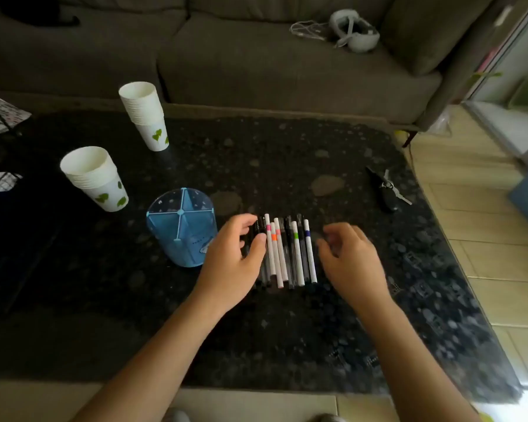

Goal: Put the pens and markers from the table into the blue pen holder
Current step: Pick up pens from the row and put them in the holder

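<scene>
A row of several pens and markers point(287, 251) lies side by side on the dark table, white and black barrels with pink, orange, green and purple bands. The blue pen holder point(182, 228), translucent with divided compartments, stands upright just left of them. My left hand point(235, 260) rests on the row's left end, thumb and fingers pinched on a black pen point(258, 231). To the right of the row hovers my right hand point(351, 257), fingers curled and apart, holding nothing.
Two stacks of white paper cups point(95, 178) point(145, 114) stand at the left and back left. A black tool with keys point(386, 188) lies at the right. A grey sofa point(256, 56) runs behind the table point(287, 330), with a headset point(354, 30) on it.
</scene>
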